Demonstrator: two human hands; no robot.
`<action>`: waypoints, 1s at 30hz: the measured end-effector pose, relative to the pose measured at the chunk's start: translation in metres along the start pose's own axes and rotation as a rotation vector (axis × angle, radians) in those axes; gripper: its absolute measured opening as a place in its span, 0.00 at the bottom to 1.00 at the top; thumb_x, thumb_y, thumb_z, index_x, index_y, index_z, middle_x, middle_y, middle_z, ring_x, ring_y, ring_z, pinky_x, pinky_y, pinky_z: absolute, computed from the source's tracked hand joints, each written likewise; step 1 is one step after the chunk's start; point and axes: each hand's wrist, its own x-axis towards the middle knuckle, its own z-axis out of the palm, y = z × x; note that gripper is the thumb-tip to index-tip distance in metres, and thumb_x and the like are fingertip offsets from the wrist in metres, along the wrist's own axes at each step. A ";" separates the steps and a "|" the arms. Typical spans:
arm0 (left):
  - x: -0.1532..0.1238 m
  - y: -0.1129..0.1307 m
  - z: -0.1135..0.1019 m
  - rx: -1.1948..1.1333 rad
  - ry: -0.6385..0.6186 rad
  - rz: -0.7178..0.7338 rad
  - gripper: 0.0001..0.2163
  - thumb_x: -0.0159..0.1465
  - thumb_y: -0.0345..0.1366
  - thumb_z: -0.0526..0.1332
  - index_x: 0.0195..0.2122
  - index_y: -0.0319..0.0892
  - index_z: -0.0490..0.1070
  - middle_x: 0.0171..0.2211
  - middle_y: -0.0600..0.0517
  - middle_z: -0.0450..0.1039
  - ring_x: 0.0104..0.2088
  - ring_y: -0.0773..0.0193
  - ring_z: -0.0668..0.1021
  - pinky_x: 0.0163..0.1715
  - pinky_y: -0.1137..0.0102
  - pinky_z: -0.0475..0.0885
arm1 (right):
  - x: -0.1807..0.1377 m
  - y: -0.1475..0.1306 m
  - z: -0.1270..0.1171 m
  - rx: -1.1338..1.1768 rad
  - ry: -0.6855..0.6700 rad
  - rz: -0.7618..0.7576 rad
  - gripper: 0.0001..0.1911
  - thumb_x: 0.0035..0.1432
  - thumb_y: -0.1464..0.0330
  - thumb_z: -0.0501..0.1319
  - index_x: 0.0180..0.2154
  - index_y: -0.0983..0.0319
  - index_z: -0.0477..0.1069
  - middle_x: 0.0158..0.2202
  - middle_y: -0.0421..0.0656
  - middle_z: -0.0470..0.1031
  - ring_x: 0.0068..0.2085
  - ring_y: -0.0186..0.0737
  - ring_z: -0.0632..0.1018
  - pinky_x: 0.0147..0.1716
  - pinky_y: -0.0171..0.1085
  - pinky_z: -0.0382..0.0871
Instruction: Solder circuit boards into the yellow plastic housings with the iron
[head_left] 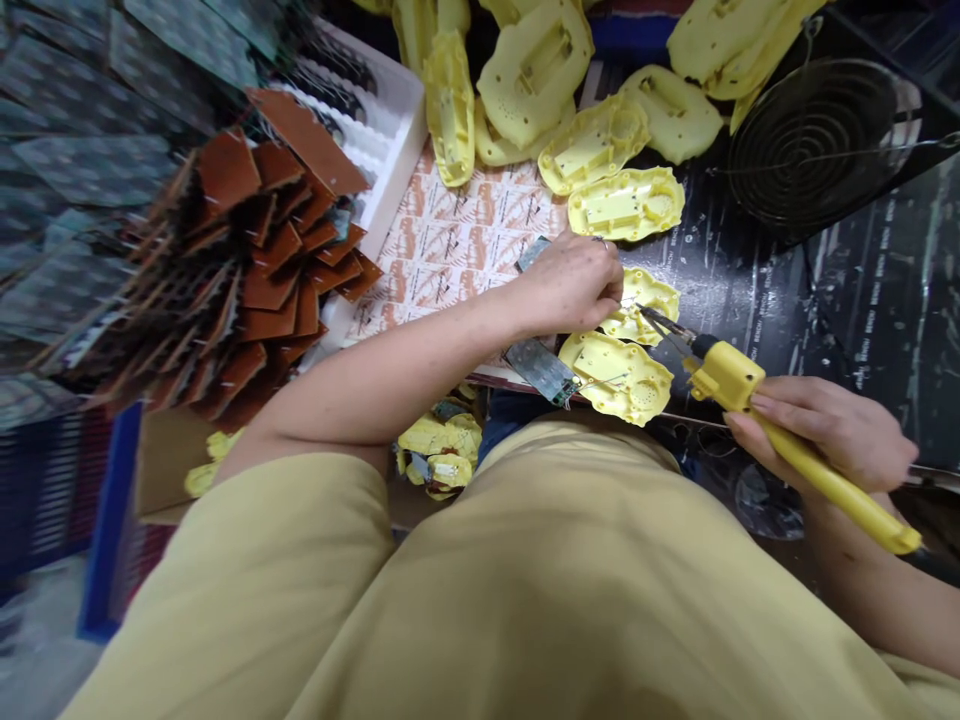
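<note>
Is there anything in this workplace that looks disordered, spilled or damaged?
The heap of flat, reddish-brown boards looks untidy: they lean at uneven angles, and some overlap the rim of the white foam-like tray. No clear spill or damage stands out.

- Black tabletop (739, 255) lies bare between the row of yellow casing halves (626, 208) and the fan guard (814, 150); a hand could slip through.
- Yellow soldering iron (806, 458), in the right hand (840, 425), bars its near side.
- Heaped yellow casings (536, 75) block the far edge.
- Left forearm (420, 350) spans the printed sheet's (457, 240) near side; brown circuit boards (274, 245) crowd its left.
</note>
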 end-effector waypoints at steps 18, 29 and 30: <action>0.001 0.004 -0.004 0.029 -0.027 -0.012 0.08 0.64 0.33 0.62 0.36 0.44 0.83 0.38 0.51 0.82 0.46 0.55 0.83 0.56 0.56 0.74 | -0.014 0.002 0.001 -0.057 0.155 0.244 0.22 0.61 0.61 0.78 0.55 0.54 0.82 0.40 0.42 0.88 0.32 0.44 0.88 0.30 0.36 0.85; -0.007 0.005 -0.003 -0.050 0.078 -0.040 0.07 0.69 0.38 0.64 0.40 0.48 0.83 0.40 0.52 0.84 0.55 0.49 0.78 0.71 0.40 0.61 | -0.014 0.002 0.018 0.189 0.323 0.490 0.25 0.60 0.66 0.77 0.59 0.54 0.82 0.37 0.41 0.88 0.30 0.41 0.87 0.30 0.33 0.85; -0.007 0.006 -0.002 -0.067 0.082 -0.059 0.07 0.69 0.38 0.64 0.41 0.49 0.83 0.39 0.53 0.83 0.54 0.50 0.78 0.72 0.39 0.59 | -0.016 0.003 0.019 0.195 0.322 0.512 0.27 0.60 0.66 0.77 0.60 0.54 0.81 0.38 0.41 0.88 0.30 0.41 0.87 0.30 0.34 0.85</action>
